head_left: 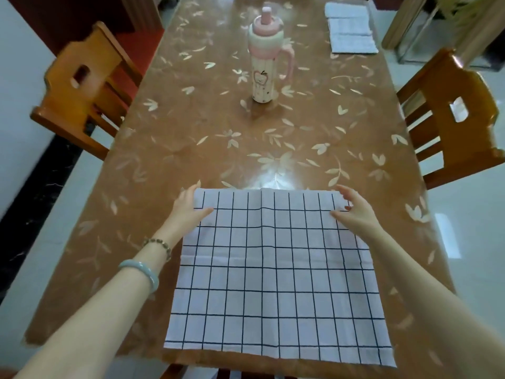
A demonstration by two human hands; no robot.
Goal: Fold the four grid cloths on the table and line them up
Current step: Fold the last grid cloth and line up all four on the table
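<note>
Brown leaf-print table fills my feed, left chair and right chair tucked in at the sides. Cloth lies spread flat, reaching the near edge. Left hand pinches its far left corner, thumb on top, and right hand grips the far right corner the same way. Bottle stands upright mid-table, well apart from the cloth. Pale folded pile sits at the far right corner, and I can't tell if it's grid, too blurry

Leaf-patterned table filling the view, glare sitting on its near half. Standing against its sides: left chair and right chair. Pale floor showing right of table; white wall running left.
</note>
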